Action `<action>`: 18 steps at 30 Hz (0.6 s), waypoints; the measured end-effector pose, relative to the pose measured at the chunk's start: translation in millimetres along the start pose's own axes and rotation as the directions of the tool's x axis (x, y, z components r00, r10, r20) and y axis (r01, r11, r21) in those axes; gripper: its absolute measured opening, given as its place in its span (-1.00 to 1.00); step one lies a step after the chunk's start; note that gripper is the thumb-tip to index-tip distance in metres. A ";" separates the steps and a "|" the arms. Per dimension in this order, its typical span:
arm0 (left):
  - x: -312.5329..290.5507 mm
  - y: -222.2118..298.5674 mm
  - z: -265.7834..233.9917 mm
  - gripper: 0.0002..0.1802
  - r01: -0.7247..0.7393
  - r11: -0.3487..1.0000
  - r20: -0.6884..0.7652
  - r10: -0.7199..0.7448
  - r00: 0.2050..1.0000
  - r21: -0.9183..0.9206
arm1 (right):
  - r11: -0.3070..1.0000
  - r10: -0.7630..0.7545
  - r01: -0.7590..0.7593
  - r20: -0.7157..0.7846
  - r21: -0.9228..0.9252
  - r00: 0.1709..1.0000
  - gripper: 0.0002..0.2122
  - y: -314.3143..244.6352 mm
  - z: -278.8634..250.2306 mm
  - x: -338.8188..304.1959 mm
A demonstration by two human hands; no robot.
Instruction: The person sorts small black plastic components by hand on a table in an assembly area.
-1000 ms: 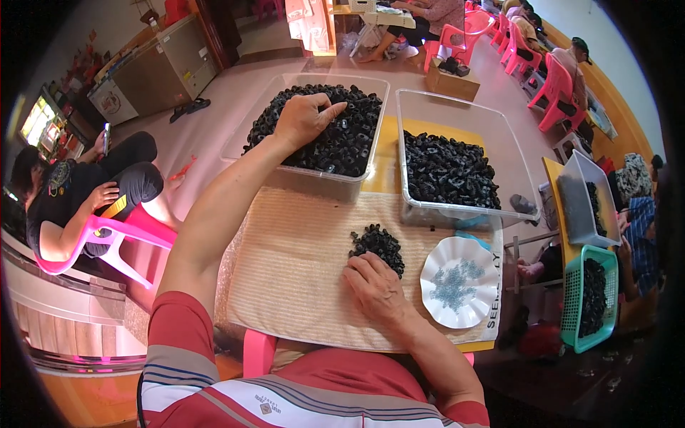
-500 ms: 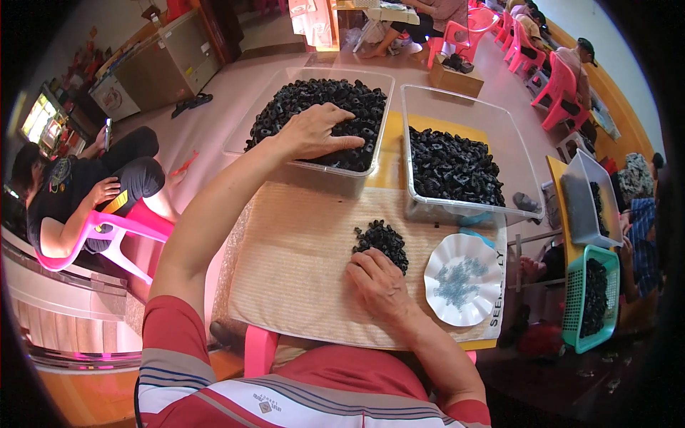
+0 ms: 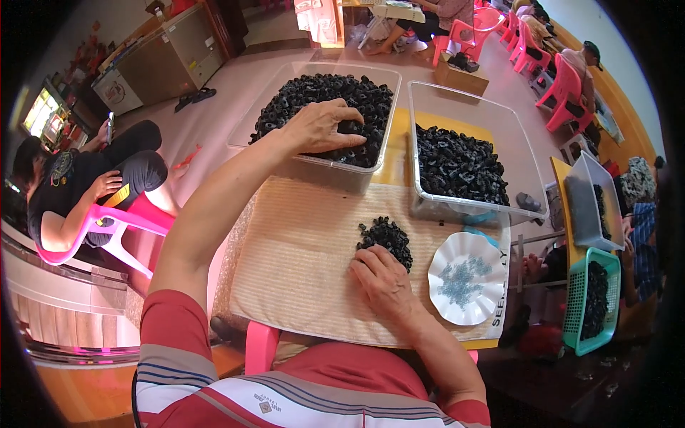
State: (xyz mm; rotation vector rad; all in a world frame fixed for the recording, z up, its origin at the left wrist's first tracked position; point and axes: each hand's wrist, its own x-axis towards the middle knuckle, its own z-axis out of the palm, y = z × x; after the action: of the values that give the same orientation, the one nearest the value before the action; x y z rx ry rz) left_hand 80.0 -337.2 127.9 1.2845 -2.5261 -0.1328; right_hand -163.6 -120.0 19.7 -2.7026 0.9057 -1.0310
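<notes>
My left hand reaches over the left clear plastic bin, at the small black plastic parts heaped in it. Its thumb and forefinger are apart, the other fingers bent down into the heap. On the beige striped cloth, my right hand lies at the near edge of a small pile of black parts. The fingers there are closed together and curled, hiding what is under their tips. To the right of this hand stands a white fluted dish with small grey-blue bits in it.
A second clear bin of black parts stands back right. Beyond it are a grey bin and a green basket with black pieces. A person sits at left on a pink chair; others sit farther back.
My left hand's fingers have bent deeper into the black parts. The right hand stays at the small pile. The whole view has shifted slightly.
</notes>
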 end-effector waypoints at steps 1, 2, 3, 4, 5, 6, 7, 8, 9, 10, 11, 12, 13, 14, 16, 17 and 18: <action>0.6 0.2 -0.6 -0.46 0.001 1.000 -0.005 -0.001 1.000 -0.010 | 1.000 -0.004 0.004 -0.004 0.001 1.000 -0.82 0.3 0.3 -0.2; 1.9 0.9 -0.6 -0.46 -0.002 1.000 -0.006 0.002 1.000 -0.009 | 1.000 -0.003 0.003 -0.005 -0.001 1.000 -0.82 0.5 0.2 -0.6; 3.2 1.6 -0.6 -0.49 0.005 1.000 -0.026 -0.006 1.000 -0.026 | 1.000 -0.003 0.003 -0.010 0.002 1.000 -0.82 0.5 0.1 -0.9; 4.7 2.4 -0.5 -0.52 0.011 0.999 -0.045 -0.013 0.999 -0.043 | 1.000 -0.003 0.003 -0.015 0.005 1.000 -0.82 0.8 0.0 -1.3; 5.5 1.5 0.0 -0.52 0.009 0.999 -0.046 -0.011 0.999 -0.041 | 1.000 -0.003 0.003 -0.017 0.003 1.000 -0.82 1.8 0.4 -2.8; 6.0 0.5 0.6 -0.54 0.025 0.999 -0.065 -0.028 0.998 -0.048 | 1.000 0.014 -0.014 0.033 0.015 0.999 -0.82 3.4 1.3 -5.4; 6.7 -0.6 1.3 -0.56 0.040 0.998 -0.083 -0.044 0.996 -0.055 | 0.999 0.030 -0.033 0.083 0.026 0.996 -0.82 4.4 1.5 -6.9; 7.7 -1.4 2.4 -0.56 0.038 0.998 -0.082 -0.043 0.996 -0.055 | 0.999 0.032 -0.034 0.082 0.025 0.996 -0.82 4.3 1.3 -6.9; 8.8 -2.5 3.7 -0.58 0.038 0.997 -0.113 -0.045 0.993 -0.066 | 0.999 0.031 -0.033 0.081 0.023 0.996 -0.82 3.9 1.2 -6.5; 9.9 -3.8 5.0 -0.59 0.037 0.996 -0.143 -0.048 0.989 -0.077 | 0.999 0.031 -0.033 0.080 0.021 0.996 -0.82 3.9 1.4 -6.3; 10.8 -5.1 5.9 -0.59 0.037 0.996 -0.141 -0.048 0.989 -0.077 | 0.999 0.033 -0.035 0.080 0.022 0.996 -0.82 4.2 1.7 -6.5; 11.7 -6.7 6.8 -0.61 0.032 0.995 -0.181 -0.050 0.982 -0.099 | 0.999 0.028 -0.029 0.076 0.021 0.997 -0.82 4.7 2.3 -6.6; 12.4 -8.3 7.8 -0.63 0.026 0.992 -0.221 -0.053 0.974 -0.121 | 0.999 0.022 -0.024 0.071 0.022 0.997 -0.82 5.3 2.9 -6.5; 12.7 -8.3 8.2 -0.63 0.027 0.992 -0.219 -0.054 0.974 -0.123 | 0.999 0.025 -0.026 0.073 0.023 0.997 -0.82 5.3 2.3 -6.0; 13.2 -9.0 8.1 -0.66 0.038 0.982 -0.315 -0.096 0.944 -0.187 | 0.999 0.023 -0.025 0.079 0.032 0.997 -0.82 4.6 -0.1 -3.7; 15.7 -10.2 7.3 -0.68 0.012 0.986 -0.360 -0.073 0.930 -0.168 | 0.999 0.023 -0.026 0.081 0.033 0.996 -0.82 4.4 -0.4 -3.5; 15.6 -11.1 7.0 -0.68 0.014 0.985 -0.360 -0.075 0.930 -0.169 | 0.999 0.022 -0.024 0.079 0.032 0.997 -0.82 4.4 -0.7 -3.2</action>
State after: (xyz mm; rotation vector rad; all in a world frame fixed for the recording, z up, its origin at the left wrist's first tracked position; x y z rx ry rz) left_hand 77.7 -356.7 122.4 1.1773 -2.1248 -0.0980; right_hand -168.1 -121.7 17.0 -2.6785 0.8962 -0.9200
